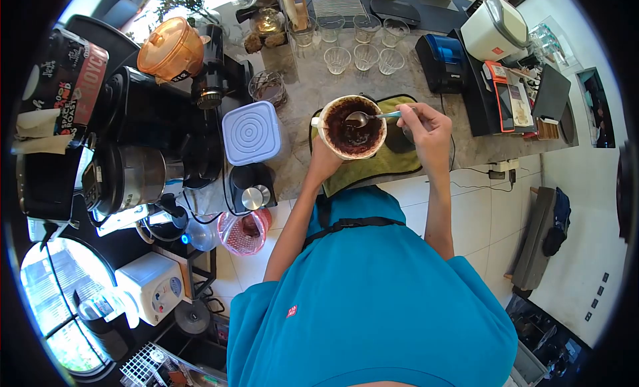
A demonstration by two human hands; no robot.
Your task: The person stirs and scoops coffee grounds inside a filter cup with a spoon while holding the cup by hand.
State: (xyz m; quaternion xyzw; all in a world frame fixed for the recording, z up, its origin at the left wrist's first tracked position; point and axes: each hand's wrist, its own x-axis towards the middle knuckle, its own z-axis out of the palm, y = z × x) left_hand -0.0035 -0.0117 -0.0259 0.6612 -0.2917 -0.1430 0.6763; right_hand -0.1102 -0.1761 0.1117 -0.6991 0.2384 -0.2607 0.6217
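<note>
A white cup (pixel 353 127) with dark brown content and residue smeared round its inner wall is above a green cloth (pixel 373 171) at the counter's front edge. My left hand (pixel 324 161) is wrapped round the cup's lower left side, its fingers partly hidden beneath the cup. With its fingers pinched, my right hand (pixel 426 131) holds the handle of a metal spoon (pixel 363 119). The spoon's bowl is inside the cup, over the dark content.
Several clear glasses (pixel 337 59) stand at the counter's back. A blue-lidded container (pixel 251 133) and a wire basket (pixel 268 89) are left of the cup. A black printer (pixel 442 63) stands back right. A pink bin (pixel 243 232) is below the counter at left.
</note>
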